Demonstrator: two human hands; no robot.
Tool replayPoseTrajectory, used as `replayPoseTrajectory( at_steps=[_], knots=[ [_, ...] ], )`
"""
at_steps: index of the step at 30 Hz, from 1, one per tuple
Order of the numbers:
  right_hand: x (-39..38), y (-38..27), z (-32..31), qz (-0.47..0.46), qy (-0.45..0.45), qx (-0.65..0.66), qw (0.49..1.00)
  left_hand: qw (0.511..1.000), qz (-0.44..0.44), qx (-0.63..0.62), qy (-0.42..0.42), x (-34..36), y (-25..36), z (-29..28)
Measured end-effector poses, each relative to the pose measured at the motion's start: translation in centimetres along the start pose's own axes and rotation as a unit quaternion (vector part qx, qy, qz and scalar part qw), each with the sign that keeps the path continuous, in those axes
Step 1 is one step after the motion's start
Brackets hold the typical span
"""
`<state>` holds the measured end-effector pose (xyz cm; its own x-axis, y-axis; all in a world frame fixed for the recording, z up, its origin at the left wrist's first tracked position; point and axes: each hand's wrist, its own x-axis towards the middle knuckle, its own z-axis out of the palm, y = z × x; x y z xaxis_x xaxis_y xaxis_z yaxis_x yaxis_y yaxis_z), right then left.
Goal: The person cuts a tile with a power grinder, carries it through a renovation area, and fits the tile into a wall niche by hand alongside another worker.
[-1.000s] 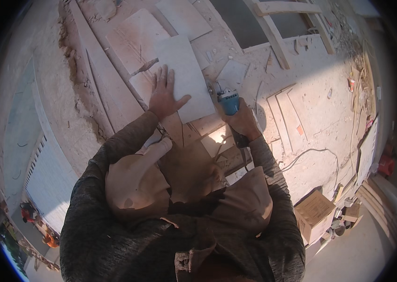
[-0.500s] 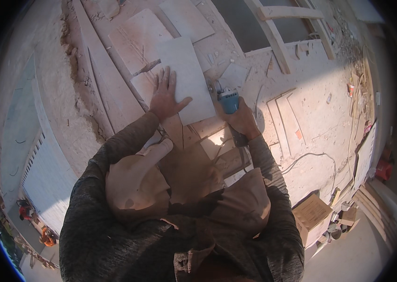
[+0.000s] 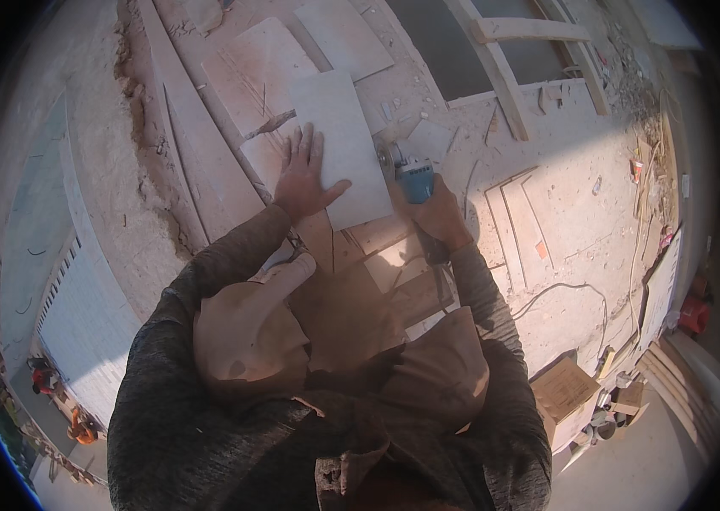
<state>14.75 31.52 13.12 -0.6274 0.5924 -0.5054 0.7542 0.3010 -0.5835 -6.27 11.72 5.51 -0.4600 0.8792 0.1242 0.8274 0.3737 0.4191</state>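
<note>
My left hand lies flat on a pale rectangular tile, fingers stretched out and thumb spread to the right. Wrapped round the body of a teal angle grinder is my right hand. The grinder's disc is right at the tile's right edge; whether it touches the tile I cannot tell. Under and behind this tile lies another dusty, reddish tile. A thin dark tool or sliver rests on it just beyond my left fingertips.
Another tile lies farther back. Wooden beams cross a dark opening at far right. Narrow tile strips and a dark cable lie on the floor to the right, with a cardboard box nearer. A long board runs along the left.
Both hands hold nearly the same places. The whole view has shifted a few pixels; the grinder stays at the tile's right edge.
</note>
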Motion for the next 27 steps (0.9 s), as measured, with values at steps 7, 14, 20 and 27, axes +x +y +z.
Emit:
replayPoseTrajectory(
  at_steps=[7,14,20,27],
  knots=[
    [0.1,-0.6,0.0,0.0,0.013,0.029,0.999,1.0,0.004,-0.001,0.008,-0.1,0.0,0.0],
    [1.0,0.2,0.3,-0.013,0.017,0.027,0.999,1.0,0.005,-0.004,0.008,0.1,0.1,-0.1],
    [1.5,0.2,0.3,-0.015,0.012,0.015,1.0,1.0,0.001,-0.007,0.002,0.0,0.0,0.0],
    [2.0,0.0,0.3,-0.019,0.013,0.0,1.0,1.0,0.009,0.0,0.004,0.0,-0.3,0.2]
  ],
)
